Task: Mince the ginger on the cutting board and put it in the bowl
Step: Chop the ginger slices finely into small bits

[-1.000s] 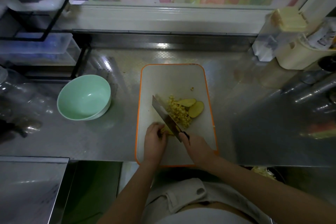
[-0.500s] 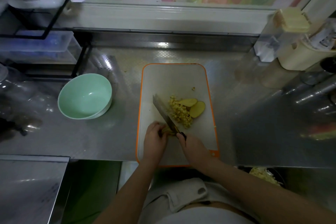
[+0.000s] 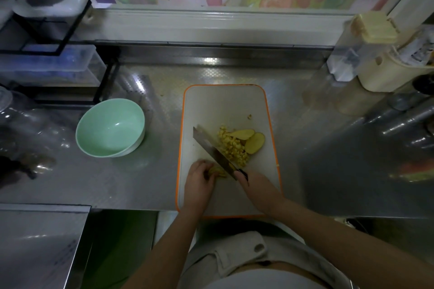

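A white cutting board with an orange rim [image 3: 225, 105] lies on the steel counter. On it sits a heap of minced ginger [image 3: 232, 145], with two uncut ginger slices [image 3: 249, 138] at its right. My right hand [image 3: 256, 185] grips the black handle of a cleaver [image 3: 211, 148], whose blade slants up to the left beside the heap. My left hand [image 3: 199, 180] holds down a small ginger piece [image 3: 219, 171] with curled fingers, just left of the blade's heel. A pale green bowl [image 3: 110, 126] stands empty to the left of the board.
A black wire rack with clear boxes [image 3: 54, 63] stands at the back left. Cream containers and a clear jug [image 3: 366, 54] crowd the back right. Metal cylinders [image 3: 406, 119] lie at the right. A raised steel surface [image 3: 40, 241] sits at the lower left.
The cleaver blade has kept chopping at the ginger piece under my left hand, rising and falling a little. Both hands stay in nearly the same place.
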{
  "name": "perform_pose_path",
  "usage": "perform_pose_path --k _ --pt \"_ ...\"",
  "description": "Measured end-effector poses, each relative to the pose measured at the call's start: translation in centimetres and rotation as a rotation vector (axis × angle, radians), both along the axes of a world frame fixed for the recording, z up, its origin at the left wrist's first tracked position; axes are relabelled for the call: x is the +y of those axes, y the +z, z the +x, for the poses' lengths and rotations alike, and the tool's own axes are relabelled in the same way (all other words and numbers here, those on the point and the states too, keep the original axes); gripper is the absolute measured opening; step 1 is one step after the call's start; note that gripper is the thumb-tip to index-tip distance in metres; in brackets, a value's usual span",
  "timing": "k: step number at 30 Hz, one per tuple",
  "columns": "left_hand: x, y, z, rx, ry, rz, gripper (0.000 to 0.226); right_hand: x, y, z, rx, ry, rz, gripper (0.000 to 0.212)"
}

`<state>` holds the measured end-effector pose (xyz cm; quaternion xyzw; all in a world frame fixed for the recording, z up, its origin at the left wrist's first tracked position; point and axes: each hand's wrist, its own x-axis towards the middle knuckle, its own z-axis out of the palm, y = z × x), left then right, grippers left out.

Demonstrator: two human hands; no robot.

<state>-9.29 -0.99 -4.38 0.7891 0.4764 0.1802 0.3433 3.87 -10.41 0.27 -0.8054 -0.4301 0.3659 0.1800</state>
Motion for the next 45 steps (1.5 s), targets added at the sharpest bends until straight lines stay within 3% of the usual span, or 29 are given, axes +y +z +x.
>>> perform_pose_path --k 8,13,26,38,45 --pt "0.0 0.3 -0.5 -0.094 -0.011 -0.028 0.025 -0.2 1.4 0.0 0.063 -0.050 0.042 0.041" --pt "-0.3 0.1 -0.1 -0.062 0.014 -0.003 0.012 -0.4 1.3 -0.5 0.063 -0.048 0.014 0.046" --pt "0.0 0.3 0.3 -0.047 0.053 0.012 0.009 -0.1 0.9 -0.9 0.080 -0.031 -0.053 0.050" --pt "0.1 0.0 0.3 -0.031 0.039 0.024 0.008 1.1 0.3 -1.7 -0.026 0.084 -0.084 0.041" --pt "0.0 -0.1 0.3 -0.017 0.055 0.016 0.008 1.3 -0.5 -0.7 0.094 -0.007 -0.154 0.036"
